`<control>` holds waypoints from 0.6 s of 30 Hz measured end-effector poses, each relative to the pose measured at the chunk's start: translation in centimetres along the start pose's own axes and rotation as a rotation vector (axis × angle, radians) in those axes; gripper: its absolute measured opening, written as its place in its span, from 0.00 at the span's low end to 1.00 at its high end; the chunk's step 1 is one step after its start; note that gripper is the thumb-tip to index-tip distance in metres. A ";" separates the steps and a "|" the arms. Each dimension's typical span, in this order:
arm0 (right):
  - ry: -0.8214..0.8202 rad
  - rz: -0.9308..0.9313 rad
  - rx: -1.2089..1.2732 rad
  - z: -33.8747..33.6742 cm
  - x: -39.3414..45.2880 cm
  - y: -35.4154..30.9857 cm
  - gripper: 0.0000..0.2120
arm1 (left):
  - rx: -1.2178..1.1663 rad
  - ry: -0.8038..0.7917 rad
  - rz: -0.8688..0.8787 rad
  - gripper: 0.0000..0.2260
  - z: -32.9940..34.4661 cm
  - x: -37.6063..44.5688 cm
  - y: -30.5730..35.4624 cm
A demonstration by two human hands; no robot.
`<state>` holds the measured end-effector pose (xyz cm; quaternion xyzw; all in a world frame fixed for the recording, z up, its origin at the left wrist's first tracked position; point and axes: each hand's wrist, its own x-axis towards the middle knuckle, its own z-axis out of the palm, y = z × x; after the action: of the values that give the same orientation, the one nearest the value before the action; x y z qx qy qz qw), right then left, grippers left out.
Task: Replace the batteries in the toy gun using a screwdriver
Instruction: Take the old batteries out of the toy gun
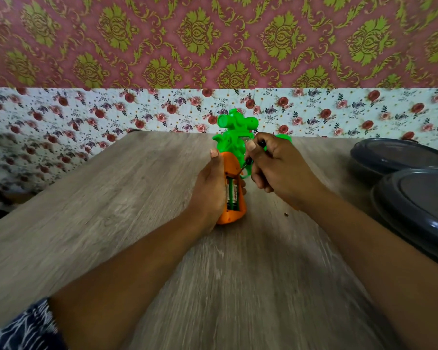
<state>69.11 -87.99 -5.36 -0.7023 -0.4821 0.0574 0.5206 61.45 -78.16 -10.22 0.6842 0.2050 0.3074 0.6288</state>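
Note:
A green toy gun (234, 127) with an orange grip (232, 215) lies on the wooden table (137, 198), grip toward me. The grip's compartment stands uncovered, and two green batteries (232, 195) sit side by side inside it. My left hand (210, 190) clasps the grip from the left, thumb along its top edge. My right hand (276, 168) pinches a small dark screwdriver (248, 161), its tip touching the upper end of the compartment. Most of the screwdriver's handle is hidden inside my fingers.
Two dark grey round lids or plates (420, 198) overlap at the table's right edge, close to my right forearm. A small dark speck (286, 214) lies on the wood near my right wrist. A floral-papered wall (111, 112) rises behind the table.

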 end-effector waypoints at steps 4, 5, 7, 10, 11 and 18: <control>-0.053 0.096 -0.007 -0.4 1.4 -0.2 0.14 | -0.017 -0.012 -0.017 0.31 0.0 0.0 0.2; -0.072 0.119 -0.009 -0.6 1.8 -0.2 0.14 | -0.019 -0.014 -0.014 0.31 0.0 0.0 0.2; -0.109 0.167 -0.005 -0.9 2.6 -0.1 0.15 | -0.011 -0.020 -0.003 0.30 0.0 0.0 0.2; -0.152 0.249 0.022 -1.0 3.3 -0.2 0.16 | -0.016 -0.033 -0.013 0.29 -0.1 0.1 0.0; -0.156 0.273 0.033 -1.0 3.3 -0.2 0.15 | -0.020 -0.038 -0.020 0.30 -0.1 0.2 -0.1; 0.139 0.251 0.257 -1.3 0.8 0.5 0.13 | -0.100 -0.033 -0.102 0.33 -0.1 0.8 -0.4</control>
<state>70.58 -88.29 -4.83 -0.6870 -0.3426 0.1342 0.6267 61.98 -77.49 -10.50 0.6454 0.2136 0.2733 0.6805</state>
